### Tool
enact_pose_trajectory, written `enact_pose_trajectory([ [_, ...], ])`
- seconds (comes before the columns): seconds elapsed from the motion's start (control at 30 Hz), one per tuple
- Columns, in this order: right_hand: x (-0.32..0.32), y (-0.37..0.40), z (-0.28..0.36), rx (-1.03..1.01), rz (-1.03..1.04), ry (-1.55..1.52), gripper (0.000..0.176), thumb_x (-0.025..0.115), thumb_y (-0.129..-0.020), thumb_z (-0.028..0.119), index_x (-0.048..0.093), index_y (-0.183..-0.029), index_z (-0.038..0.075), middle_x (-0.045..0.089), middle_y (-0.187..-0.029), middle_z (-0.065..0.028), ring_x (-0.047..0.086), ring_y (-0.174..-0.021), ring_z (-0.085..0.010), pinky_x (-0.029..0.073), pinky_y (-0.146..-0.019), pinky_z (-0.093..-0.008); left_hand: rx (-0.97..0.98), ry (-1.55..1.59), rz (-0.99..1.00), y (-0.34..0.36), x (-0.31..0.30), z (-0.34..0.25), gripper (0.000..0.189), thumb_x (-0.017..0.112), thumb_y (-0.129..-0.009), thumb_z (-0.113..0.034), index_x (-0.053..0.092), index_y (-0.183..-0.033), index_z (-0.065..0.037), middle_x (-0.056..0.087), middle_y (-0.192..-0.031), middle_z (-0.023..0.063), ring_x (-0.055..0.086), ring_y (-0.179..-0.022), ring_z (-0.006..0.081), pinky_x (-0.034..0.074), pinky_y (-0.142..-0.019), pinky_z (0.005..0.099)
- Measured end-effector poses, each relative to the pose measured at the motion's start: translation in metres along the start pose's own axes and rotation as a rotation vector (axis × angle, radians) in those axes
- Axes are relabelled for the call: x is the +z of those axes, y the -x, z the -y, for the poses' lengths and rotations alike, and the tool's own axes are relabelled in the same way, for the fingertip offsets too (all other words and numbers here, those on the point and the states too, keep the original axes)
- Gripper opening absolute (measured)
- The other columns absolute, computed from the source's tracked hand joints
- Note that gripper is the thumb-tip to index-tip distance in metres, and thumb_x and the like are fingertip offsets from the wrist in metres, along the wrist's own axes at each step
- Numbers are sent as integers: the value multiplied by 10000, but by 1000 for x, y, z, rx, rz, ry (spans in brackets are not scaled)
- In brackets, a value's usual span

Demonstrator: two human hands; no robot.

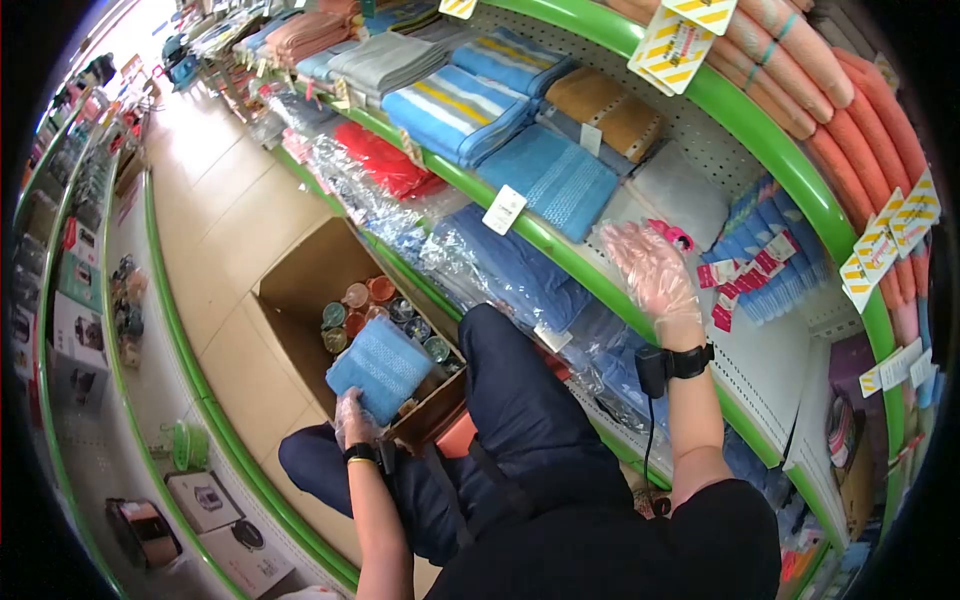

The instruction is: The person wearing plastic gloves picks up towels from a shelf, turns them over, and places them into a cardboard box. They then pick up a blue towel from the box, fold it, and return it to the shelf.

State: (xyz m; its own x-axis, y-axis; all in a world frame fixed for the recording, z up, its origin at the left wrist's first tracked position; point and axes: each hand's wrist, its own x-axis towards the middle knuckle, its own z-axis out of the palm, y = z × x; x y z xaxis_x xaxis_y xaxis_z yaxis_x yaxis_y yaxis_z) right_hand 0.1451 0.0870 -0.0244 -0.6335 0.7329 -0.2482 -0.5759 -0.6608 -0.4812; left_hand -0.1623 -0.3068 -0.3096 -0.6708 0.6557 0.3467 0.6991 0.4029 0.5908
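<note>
In a clear plastic glove, my left hand (pixel 352 420) grips the near edge of a folded light-blue towel (pixel 380 368). That towel is over an open cardboard box (pixel 285 310), where several small round containers (pixel 356 296) show beside it. My right hand (pixel 652 270), gloved too, reaches over the shelf with its fingers stretched out and nothing visible in them. Just beyond it lie a folded grey towel (pixel 690 190) and a small bright pink item (pixel 672 236). Another folded blue towel (pixel 552 182) sits to the left of my right hand.
Blue striped towels (pixel 458 108) and a brown towel (pixel 604 112) fill the shelf's left part. Blue tagged goods (pixel 765 265) lie at its right. Plastic-wrapped textiles (pixel 510 262) occupy the lower shelf. Across the tiled aisle (pixel 215 270), another shelf carries boxed items (pixel 205 500).
</note>
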Motion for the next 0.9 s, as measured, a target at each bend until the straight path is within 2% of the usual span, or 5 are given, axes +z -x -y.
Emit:
enact_pose_trajectory([
  [0.03,-5,-3,6,-87,-125,55,382,462,-873,145,399,-1164,-95,416,-1224,-276,392,-1168,-400,371,-977,-454,-496,413,-70,1,20,14,292,540,-671,-88,524,-963,-74,547,-906,131,519,-879,277,414,-789,347],
  [0.13,-31,-20,24,-14,-185,34,531,453,-873,217,260,-1243,-111,206,-1346,-277,228,-1266,-408,245,-1036,-489,-45,72,-51,-9,0,-15,403,664,-582,-146,532,-957,-76,525,-879,114,504,-849,266,414,-774,347],
  [0.2,-17,-24,28,152,-115,-42,615,437,-875,254,157,-1281,-114,51,-1411,-270,140,-1306,-397,171,-1057,-516,-1040,858,-137,-17,5,-14,262,617,-671,-199,564,-898,-79,508,-837,63,484,-831,198,402,-756,308],
  [0.8,35,-88,-11,18,-111,430,502,681,-755,337,491,-1116,45,559,-1055,-101,558,-898,-267,464,-777,-419,-100,120,-59,11,25,35,398,559,-652,5,485,-1025,-111,529,-909,144,521,-847,279,435,-748,368],
  [0.9,33,-102,-12,51,26,254,457,681,-760,273,492,-1136,95,556,-1121,-72,545,-1010,-266,431,-891,-447,-820,858,-20,14,41,64,349,578,-686,-61,497,-1023,-100,500,-972,71,464,-916,191,389,-846,303],
])
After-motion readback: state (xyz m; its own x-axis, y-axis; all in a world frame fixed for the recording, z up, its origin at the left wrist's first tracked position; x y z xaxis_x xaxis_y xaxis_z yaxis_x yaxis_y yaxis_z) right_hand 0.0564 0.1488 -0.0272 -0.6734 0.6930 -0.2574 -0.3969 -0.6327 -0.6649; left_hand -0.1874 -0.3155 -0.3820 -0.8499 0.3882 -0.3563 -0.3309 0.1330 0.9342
